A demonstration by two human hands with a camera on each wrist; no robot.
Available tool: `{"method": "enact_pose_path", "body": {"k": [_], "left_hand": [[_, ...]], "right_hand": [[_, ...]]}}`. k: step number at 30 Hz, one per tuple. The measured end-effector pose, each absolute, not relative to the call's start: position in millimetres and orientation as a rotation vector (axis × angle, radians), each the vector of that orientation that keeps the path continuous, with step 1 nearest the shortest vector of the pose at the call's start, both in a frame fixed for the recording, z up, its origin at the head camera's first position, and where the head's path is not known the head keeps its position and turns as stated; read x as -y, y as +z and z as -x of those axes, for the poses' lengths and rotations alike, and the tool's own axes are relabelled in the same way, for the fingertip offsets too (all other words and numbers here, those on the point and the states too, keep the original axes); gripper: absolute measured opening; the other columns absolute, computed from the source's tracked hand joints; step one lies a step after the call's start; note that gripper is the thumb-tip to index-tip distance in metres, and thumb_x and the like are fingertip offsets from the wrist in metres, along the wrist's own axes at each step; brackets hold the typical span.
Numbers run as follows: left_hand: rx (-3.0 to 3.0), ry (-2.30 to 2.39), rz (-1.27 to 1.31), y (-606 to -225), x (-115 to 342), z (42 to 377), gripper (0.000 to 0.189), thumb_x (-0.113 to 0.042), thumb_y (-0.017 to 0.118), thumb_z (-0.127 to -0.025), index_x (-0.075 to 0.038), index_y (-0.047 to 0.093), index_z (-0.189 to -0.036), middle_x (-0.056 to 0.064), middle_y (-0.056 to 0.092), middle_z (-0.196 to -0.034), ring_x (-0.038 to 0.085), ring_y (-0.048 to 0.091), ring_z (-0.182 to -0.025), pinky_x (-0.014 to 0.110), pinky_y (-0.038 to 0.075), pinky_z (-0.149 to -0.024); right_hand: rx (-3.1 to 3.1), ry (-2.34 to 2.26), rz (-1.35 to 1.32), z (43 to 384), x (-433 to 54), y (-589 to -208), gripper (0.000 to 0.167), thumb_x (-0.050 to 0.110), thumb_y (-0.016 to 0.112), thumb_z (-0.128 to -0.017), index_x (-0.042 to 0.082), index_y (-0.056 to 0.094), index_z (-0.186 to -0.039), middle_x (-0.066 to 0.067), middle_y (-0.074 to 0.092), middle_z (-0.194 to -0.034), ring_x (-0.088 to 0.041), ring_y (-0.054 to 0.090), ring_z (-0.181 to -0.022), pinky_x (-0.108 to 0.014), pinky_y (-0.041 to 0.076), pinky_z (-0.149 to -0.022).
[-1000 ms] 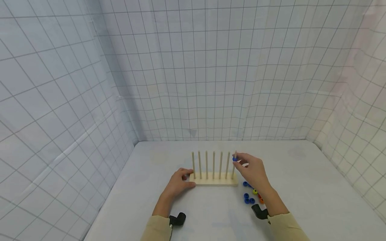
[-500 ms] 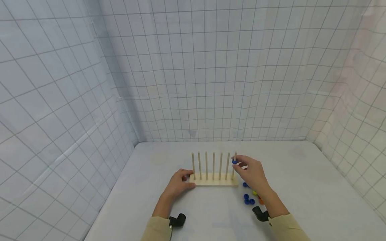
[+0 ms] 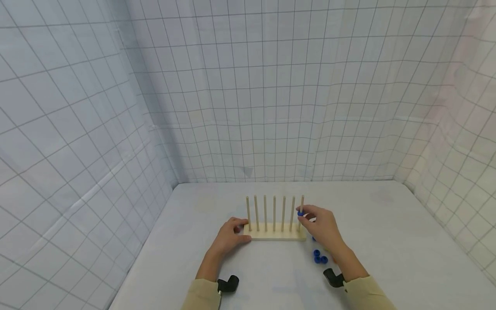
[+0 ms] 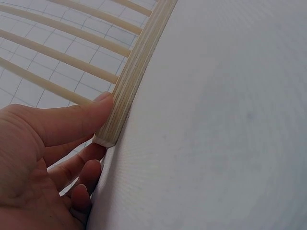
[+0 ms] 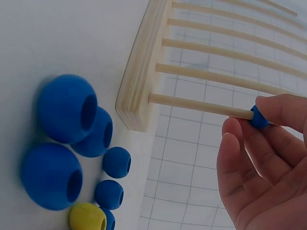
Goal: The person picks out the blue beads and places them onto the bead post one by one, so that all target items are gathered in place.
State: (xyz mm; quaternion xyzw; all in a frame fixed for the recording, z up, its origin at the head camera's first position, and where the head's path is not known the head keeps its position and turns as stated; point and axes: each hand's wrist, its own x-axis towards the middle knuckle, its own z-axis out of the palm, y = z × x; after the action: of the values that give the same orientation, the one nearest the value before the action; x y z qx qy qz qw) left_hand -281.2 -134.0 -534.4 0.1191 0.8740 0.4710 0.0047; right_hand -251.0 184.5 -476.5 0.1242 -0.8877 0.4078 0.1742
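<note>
A pale wooden base (image 3: 274,234) carries a row of several upright pegs. My left hand (image 3: 228,237) grips the base's left end, thumb along its front edge, fingers behind it; the left wrist view shows the thumb pressing the layered plywood edge (image 4: 125,79). With thumb and fingertips, my right hand (image 3: 320,221) pinches a blue bead (image 5: 259,118), which is threaded on the rightmost peg (image 5: 201,105), partway down its length. The other pegs carry no beads.
Several loose blue beads (image 5: 67,108) lie on the white table (image 3: 186,215) just right of the base, with a yellow bead (image 5: 88,217) among them. Part of this pile hides under my right forearm in the head view. A gridded white curtain (image 3: 267,107) surrounds the table.
My right hand has moved down along the rightmost peg, carrying the blue bead lower on it. The left hand and the base have stayed in place.
</note>
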Motion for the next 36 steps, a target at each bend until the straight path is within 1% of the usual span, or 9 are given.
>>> {"method": "enact_pose_path", "body": {"k": [2,7,10,14,18,20,27,33,36], "left_hand": [[-2.734,1.480,-0.373,-533.9,133.9,281.1,0.056,-0.016,0.090,-0.074,-0.006,0.070,-0.126,0.005,0.060,-0.110,0.024,0.051,-0.097,0.038,0.043,-0.080],[-2.733,1.478,-0.345,-533.1,133.7,282.3,0.056,-0.016,0.090,-0.074,-0.007,0.070,-0.126,0.004,0.060,-0.111,0.024,0.051,-0.098,0.038,0.043,-0.081],[-2.735,1.475,-0.340,-533.0,133.5,283.3,0.056,-0.016,0.090,-0.075,-0.008,0.070,-0.126,0.003,0.060,-0.111,0.024,0.051,-0.099,0.039,0.043,-0.082],[-2.737,1.471,-0.345,-533.1,133.4,284.3,0.055,-0.016,0.089,-0.075,-0.008,0.070,-0.127,0.003,0.059,-0.111,0.024,0.051,-0.099,0.040,0.043,-0.082],[-2.740,1.459,-0.338,-533.9,133.6,284.4,0.056,-0.016,0.089,-0.076,-0.008,0.069,-0.127,0.004,0.059,-0.111,0.024,0.052,-0.099,0.040,0.043,-0.082],[-2.743,1.450,-0.341,-534.8,134.0,284.1,0.056,-0.016,0.089,-0.076,-0.007,0.069,-0.127,0.004,0.059,-0.111,0.024,0.052,-0.099,0.040,0.044,-0.081],[-2.748,1.447,-0.369,-535.8,134.9,281.9,0.055,-0.016,0.088,-0.076,-0.006,0.069,-0.127,0.005,0.060,-0.113,0.024,0.052,-0.099,0.039,0.044,-0.082],[-2.746,1.451,-0.384,-534.9,134.8,280.5,0.056,-0.016,0.088,-0.077,-0.005,0.068,-0.128,0.006,0.060,-0.115,0.025,0.052,-0.100,0.040,0.044,-0.082],[-2.750,1.442,-0.388,-534.1,134.3,280.7,0.055,-0.016,0.087,-0.078,-0.005,0.068,-0.128,0.006,0.060,-0.115,0.025,0.052,-0.100,0.040,0.045,-0.082]], "right_hand": [[2.529,1.158,-0.344,252.1,-184.7,-479.3,0.024,0.010,0.077,-0.089,0.013,0.076,-0.113,0.002,0.074,-0.106,-0.012,0.067,-0.087,-0.033,0.055,-0.073],[2.550,1.164,-0.344,254.7,-185.0,-483.3,0.022,0.010,0.078,-0.088,0.018,0.076,-0.108,0.003,0.074,-0.103,-0.013,0.067,-0.086,-0.030,0.054,-0.068],[2.561,1.161,-0.349,255.4,-185.3,-483.6,0.020,0.011,0.078,-0.088,0.020,0.076,-0.106,0.005,0.073,-0.099,-0.013,0.067,-0.085,-0.029,0.053,-0.065],[2.588,1.147,-0.351,256.2,-185.8,-485.3,0.018,0.011,0.079,-0.087,0.021,0.075,-0.102,0.007,0.072,-0.093,-0.013,0.065,-0.083,-0.030,0.051,-0.064],[2.620,1.131,-0.355,258.0,-186.0,-489.5,0.018,0.011,0.080,-0.086,0.018,0.076,-0.102,0.009,0.070,-0.085,-0.013,0.065,-0.082,-0.031,0.050,-0.064],[2.631,1.131,-0.359,259.0,-186.1,-491.7,0.018,0.011,0.080,-0.086,0.016,0.077,-0.103,0.009,0.069,-0.083,-0.013,0.065,-0.082,-0.032,0.050,-0.066],[2.672,1.120,-0.356,260.8,-186.8,-497.1,0.021,0.011,0.081,-0.084,0.015,0.077,-0.105,0.009,0.071,-0.091,-0.012,0.065,-0.083,-0.035,0.051,-0.070],[2.692,1.114,-0.360,262.7,-187.6,-500.3,0.021,0.010,0.081,-0.084,0.014,0.077,-0.103,0.009,0.069,-0.087,-0.012,0.064,-0.083,-0.035,0.051,-0.070],[2.698,1.114,-0.357,263.0,-188.1,-502.2,0.020,0.010,0.082,-0.083,0.014,0.077,-0.102,0.009,0.068,-0.088,-0.011,0.062,-0.082,-0.034,0.050,-0.070]]}}
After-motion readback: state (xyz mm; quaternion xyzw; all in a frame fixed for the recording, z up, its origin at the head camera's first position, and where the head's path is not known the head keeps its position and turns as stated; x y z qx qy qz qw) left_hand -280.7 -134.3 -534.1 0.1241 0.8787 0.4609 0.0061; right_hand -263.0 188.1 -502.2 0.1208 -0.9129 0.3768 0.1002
